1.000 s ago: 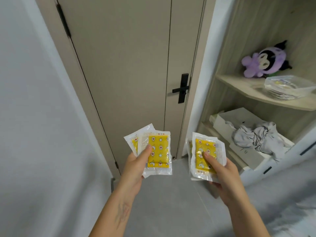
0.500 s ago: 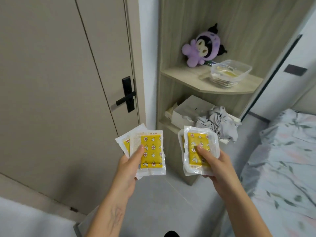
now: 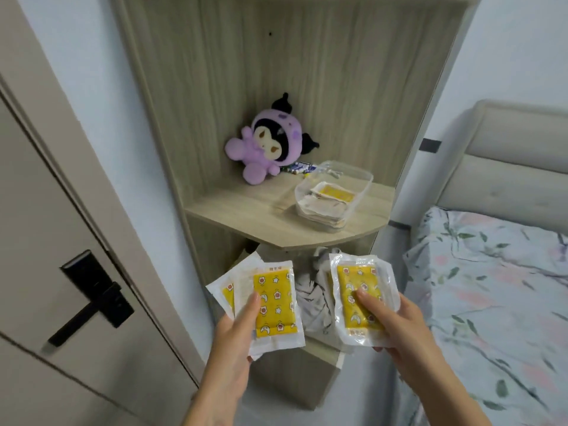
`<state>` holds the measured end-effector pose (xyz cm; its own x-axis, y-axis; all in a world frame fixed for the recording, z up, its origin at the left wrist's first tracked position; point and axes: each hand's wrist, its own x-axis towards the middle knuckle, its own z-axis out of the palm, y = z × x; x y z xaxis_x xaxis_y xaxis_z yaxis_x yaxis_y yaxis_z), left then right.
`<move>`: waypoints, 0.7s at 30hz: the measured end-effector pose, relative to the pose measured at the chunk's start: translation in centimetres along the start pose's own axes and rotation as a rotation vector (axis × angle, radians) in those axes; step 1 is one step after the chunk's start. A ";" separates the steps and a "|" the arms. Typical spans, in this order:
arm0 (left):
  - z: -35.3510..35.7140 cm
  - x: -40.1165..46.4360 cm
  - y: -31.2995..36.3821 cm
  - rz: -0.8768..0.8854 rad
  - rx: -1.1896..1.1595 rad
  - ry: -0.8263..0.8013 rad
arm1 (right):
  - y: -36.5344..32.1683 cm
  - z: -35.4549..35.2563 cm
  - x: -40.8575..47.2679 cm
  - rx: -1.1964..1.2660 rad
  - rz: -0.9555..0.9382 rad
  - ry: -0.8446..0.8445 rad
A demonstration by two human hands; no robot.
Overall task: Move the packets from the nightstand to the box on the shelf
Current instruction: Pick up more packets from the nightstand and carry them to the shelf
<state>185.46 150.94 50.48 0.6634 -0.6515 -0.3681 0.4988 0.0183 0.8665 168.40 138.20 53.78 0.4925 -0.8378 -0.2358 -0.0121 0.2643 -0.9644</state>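
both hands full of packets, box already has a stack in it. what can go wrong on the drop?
1. The left hand pinches fanned packets by one edge; the back one could slip out on the way up.
2. The clear box is light-looking and near the shelf front edge; a nudge might push it off.
3. It already holds a stack of packets; new ones may slide over its rim.

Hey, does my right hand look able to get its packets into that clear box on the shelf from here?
Probably yes. The box sits open-topped near the shelf's front edge, up and ahead of the right hand, with nothing between them. The plush sits off to the left, clear of the path.
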 end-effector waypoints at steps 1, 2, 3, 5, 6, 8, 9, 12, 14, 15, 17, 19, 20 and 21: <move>0.7 1.3 0.4 0.003 -0.003 0.004 | -0.5 0.0 1.3 0.010 0.005 0.016; 1.3 2.5 0.8 0.007 -0.003 0.007 | -0.8 -0.1 2.7 0.018 0.006 0.028; 1.9 3.6 1.3 0.011 0.001 0.002 | -1.2 -0.1 3.8 0.023 0.007 0.031; 3.0 5.8 2.6 0.022 0.018 -0.017 | -1.9 0.2 6.1 0.052 0.011 0.034; 3.6 6.9 3.3 0.031 0.023 -0.027 | -2.4 0.4 7.2 0.067 0.017 0.035; 4.8 9.2 4.5 0.066 0.045 -0.052 | -3.1 0.8 9.5 0.092 0.028 0.057; 5.5 10.3 5.0 0.082 0.055 -0.070 | -3.4 1.1 10.6 0.114 0.030 0.077; 7.8 13.2 6.9 0.135 0.087 -0.120 | -4.6 1.8 13.5 0.232 0.019 0.134; 9.4 14.8 7.8 0.158 0.133 -0.156 | -5.6 2.1 15.1 0.272 0.016 0.142; 10.1 15.5 8.1 0.166 0.161 -0.171 | -6.1 2.3 15.7 0.287 0.008 0.135; 11.4 16.9 8.8 0.171 0.215 -0.200 | -6.9 2.8 16.8 0.311 -0.017 0.110; 12.8 17.9 8.9 0.161 0.243 -0.213 | -7.5 3.0 17.8 0.314 -0.053 0.095; 13.4 18.2 8.8 0.154 0.250 -0.217 | -7.7 3.1 18.1 0.297 -0.078 0.097; 14.0 18.4 8.6 0.146 0.249 -0.226 | -7.9 3.2 18.4 0.271 -0.107 0.107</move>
<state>194.14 128.53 55.83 0.5638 -0.8073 -0.1744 0.2383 -0.0431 0.9702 180.37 122.19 57.40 0.3840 -0.9095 -0.1593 0.2747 0.2773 -0.9207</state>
